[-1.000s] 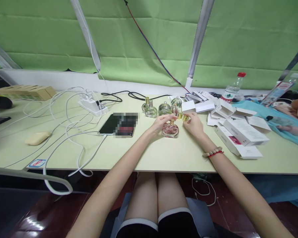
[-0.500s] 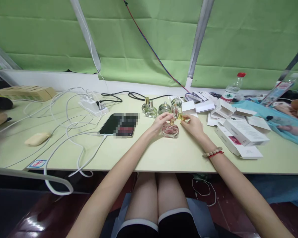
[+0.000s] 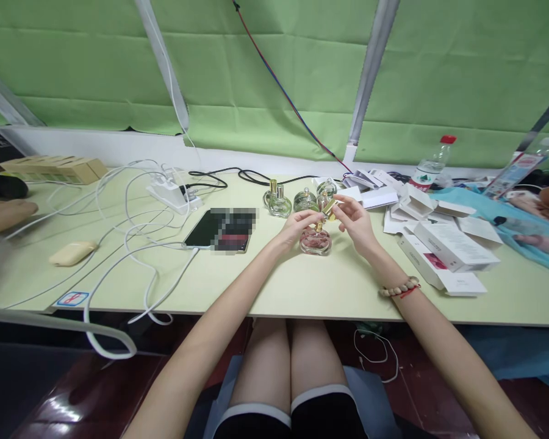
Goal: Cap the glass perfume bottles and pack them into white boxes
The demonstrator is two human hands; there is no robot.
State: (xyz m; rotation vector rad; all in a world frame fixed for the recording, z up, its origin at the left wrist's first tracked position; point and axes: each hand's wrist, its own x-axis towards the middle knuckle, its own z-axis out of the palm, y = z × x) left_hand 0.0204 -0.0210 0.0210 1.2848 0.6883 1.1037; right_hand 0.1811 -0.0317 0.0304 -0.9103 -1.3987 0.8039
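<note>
The right hand (image 3: 354, 221) partly hides the shiny gold cap (image 3: 330, 208) in its fingertip grip. Far left of that grip, a co-worker's blurred bare hand (image 3: 3, 214) is cut off; rightward, print on the flattish white cardboard box (image 3: 460, 242) is unreadably small.

The rounded pink glass bottle (image 3: 315, 243) is glossy; above it, a small gold cylindrical cap (image 3: 330, 207) shines like metal. Right of the bottle, white rectangular paperboard boxes (image 3: 457, 245) look matt; beneath it, the flat pale-yellow worktop (image 3: 329, 289) looks smooth.

Gold cap (image 3: 330, 207) now higher, aslant
</note>
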